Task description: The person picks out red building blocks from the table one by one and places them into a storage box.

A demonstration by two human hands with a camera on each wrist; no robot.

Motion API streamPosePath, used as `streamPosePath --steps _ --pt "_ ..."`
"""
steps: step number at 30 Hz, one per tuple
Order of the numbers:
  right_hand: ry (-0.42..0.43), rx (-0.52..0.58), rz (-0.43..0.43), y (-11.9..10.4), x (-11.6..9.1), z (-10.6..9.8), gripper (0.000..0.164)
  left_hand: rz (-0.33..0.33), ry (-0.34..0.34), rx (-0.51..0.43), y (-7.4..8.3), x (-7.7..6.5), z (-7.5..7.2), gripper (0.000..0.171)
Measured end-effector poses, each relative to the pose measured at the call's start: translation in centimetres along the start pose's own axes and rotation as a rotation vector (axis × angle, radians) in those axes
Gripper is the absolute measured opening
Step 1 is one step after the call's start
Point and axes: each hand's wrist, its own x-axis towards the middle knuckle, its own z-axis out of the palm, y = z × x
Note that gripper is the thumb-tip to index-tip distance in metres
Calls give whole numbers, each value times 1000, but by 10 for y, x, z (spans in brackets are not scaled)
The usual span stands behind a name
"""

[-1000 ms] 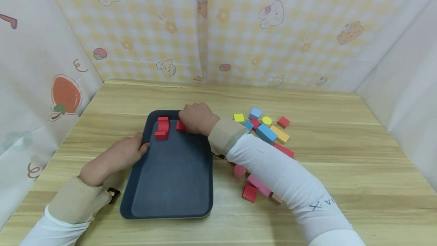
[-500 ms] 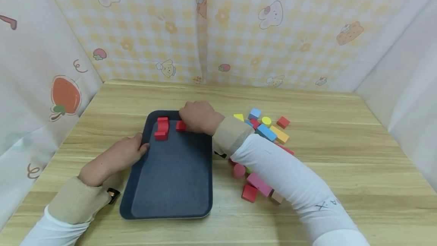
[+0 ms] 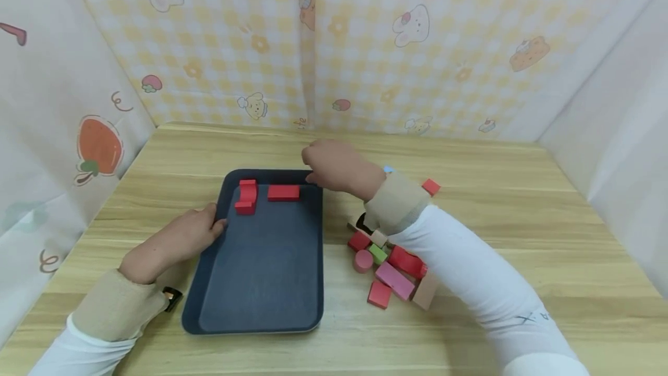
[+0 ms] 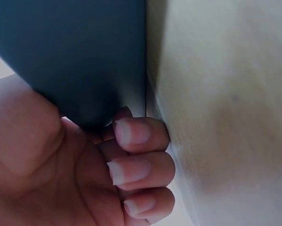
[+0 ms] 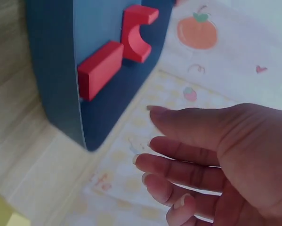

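Our left hand (image 3: pixel 190 231) grips the dark-blue rectangular tray (image 3: pixel 261 283), best held steady; at its far end lie a notched red block (image 3: pixel 247 193) and a red rectangular block (image 3: pixel 283 193), which our empty, loose-fingered right hand (image 3: pixel 340 167) should clear without nudging.

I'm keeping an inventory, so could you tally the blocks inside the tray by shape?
Red arch block: 1
Red rectangular block: 1
Total in the tray: 2
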Motion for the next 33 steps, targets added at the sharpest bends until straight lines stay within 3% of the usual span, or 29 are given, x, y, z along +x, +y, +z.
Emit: streamPosePath --steps 10,20,33 --pt "19 14 61 28 -25 7 29 -7 -3 24 0 0 -1 44" --pt "-5 133 140 66 -56 13 36 11 15 27 -1 0 1 41" --pt "-39 135 229 115 -89 30 38 10 19 17 1 1 0 42"
